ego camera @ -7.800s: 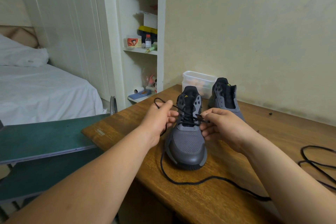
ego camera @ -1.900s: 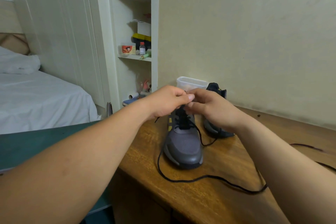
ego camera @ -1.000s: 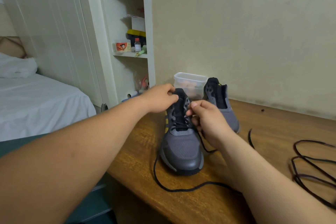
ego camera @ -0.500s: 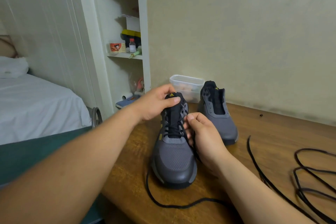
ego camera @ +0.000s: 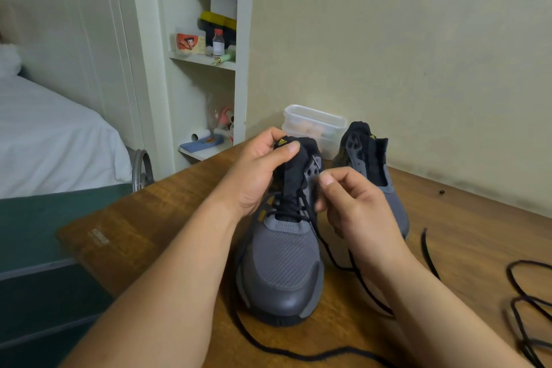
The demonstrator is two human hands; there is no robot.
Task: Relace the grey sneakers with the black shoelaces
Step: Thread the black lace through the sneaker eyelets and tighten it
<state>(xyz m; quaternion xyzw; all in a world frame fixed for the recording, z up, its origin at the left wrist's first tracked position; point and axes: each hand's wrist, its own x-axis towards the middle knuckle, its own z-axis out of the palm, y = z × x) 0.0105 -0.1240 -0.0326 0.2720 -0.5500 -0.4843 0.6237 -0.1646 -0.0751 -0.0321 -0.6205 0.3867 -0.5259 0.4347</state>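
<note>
1. Now we work on the near sneaker (ego camera: 283,266), which stands upright on the table (ego camera: 134,236) close to its front edge, toe pointing at us, so that the lace rows face up and both hands can reach them.
2. Our left hand (ego camera: 257,170) pinches the top of the tongue (ego camera: 294,170) between thumb and fingers and holds it up; we judge this steadies the shoe and draws the tongue clear of the upper eyelets (ego camera: 313,172).
3. Our right hand (ego camera: 355,206) sits just beside those eyelets, on our right of the shoe, thumb pressed to forefinger. It seems to pinch the free end of the lace (ego camera: 301,355), though the tip itself is too small to make out.
4. The two hands are apart, one on each side of the shoe's collar, each closed on its own thing.
5. The lace is crossed through the lower eyelets; its slack runs down beside the shoe and trails along the front edge of the table, left loose, we think, so it can feed without tugging.
6. The second sneaker (ego camera: 373,170) waits behind and to the right, toward the back edge, with bare eyelets; a spare lace (ego camera: 508,275) lies in loops farther right on the table, well apart from it, ready for that shoe.
7. We judge the first shoe to be over half laced, with the top holes left to thread.
</note>
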